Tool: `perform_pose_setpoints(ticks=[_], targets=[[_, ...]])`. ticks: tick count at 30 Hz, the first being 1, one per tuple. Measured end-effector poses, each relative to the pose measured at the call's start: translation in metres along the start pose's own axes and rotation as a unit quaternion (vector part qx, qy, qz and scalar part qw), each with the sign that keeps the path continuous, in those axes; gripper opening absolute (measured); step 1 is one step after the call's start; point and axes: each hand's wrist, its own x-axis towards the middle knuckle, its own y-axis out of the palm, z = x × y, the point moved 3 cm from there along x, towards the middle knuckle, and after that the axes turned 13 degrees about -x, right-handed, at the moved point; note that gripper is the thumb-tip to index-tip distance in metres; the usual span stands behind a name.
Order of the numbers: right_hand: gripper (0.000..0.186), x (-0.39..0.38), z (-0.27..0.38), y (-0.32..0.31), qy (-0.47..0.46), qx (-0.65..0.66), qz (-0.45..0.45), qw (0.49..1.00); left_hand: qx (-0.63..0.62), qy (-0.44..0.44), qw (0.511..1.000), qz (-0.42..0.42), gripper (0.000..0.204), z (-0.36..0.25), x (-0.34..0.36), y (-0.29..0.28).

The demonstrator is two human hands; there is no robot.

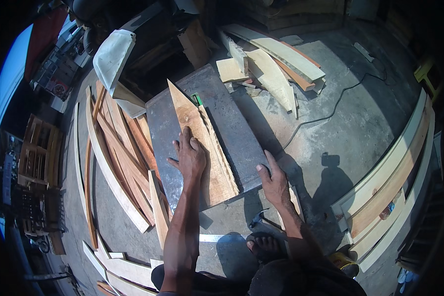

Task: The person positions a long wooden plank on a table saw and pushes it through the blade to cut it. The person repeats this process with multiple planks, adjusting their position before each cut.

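A pale wooden board [217, 172] with a pointed far end and a ragged right edge lies on a dark flat-topped work table [232, 123]. My left hand [188, 157] rests on the board's left side, fingers spread, pressing on it rather than gripping. At the table's right front corner is my right hand [275, 185], thumb and forefinger apart against the edge; its other fingers are mostly hidden. Beside the board's far part, a small green piece [197, 99] shows on the tabletop.
Long planks [126, 158] lie left of the table, with offcuts [128, 271] nearer me. More boards [276, 59] lie at the far right, and long boards [389, 177] at the right. A dark cable [330, 113] crosses the concrete. A hammer [259, 217] lies by my foot.
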Motion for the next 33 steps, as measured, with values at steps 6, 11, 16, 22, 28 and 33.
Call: perform_pose_setpoints(ticks=[6, 11, 16, 22, 28, 33], targets=[[0.060, -0.0013, 0.0007, -0.0001, 0.014, 0.000, 0.006, 1.000, 0.002, 0.001, 1.000, -0.009, 0.053, 0.0009, 0.0028, 0.0005], [0.060, -0.0011, 0.0021, -0.0020, 0.011, -0.011, 0.005, 1.000, 0.004, -0.002, 1.000, -0.017, 0.052, 0.0002, 0.0044, 0.0014], [0.059, -0.0010, 0.0022, -0.0013, 0.020, -0.007, 0.007, 1.000, -0.003, 0.005, 1.000, -0.020, 0.052, 0.0001, 0.0043, 0.0017], [0.059, -0.0015, 0.0020, -0.0004, 0.007, -0.009, -0.002, 1.000, -0.004, 0.005, 1.000, -0.018, 0.052, -0.0021, 0.0035, 0.0006], [0.060, -0.0020, 0.0021, -0.0011, 0.021, -0.003, 0.009, 1.000, -0.014, 0.004, 1.000, -0.002, 0.054, -0.0057, 0.0026, -0.0025], [0.060, -0.0021, 0.0028, -0.0007, 0.021, -0.009, 0.007, 1.000, -0.014, 0.004, 1.000, -0.002, 0.053, -0.0069, 0.0025, -0.0031]])
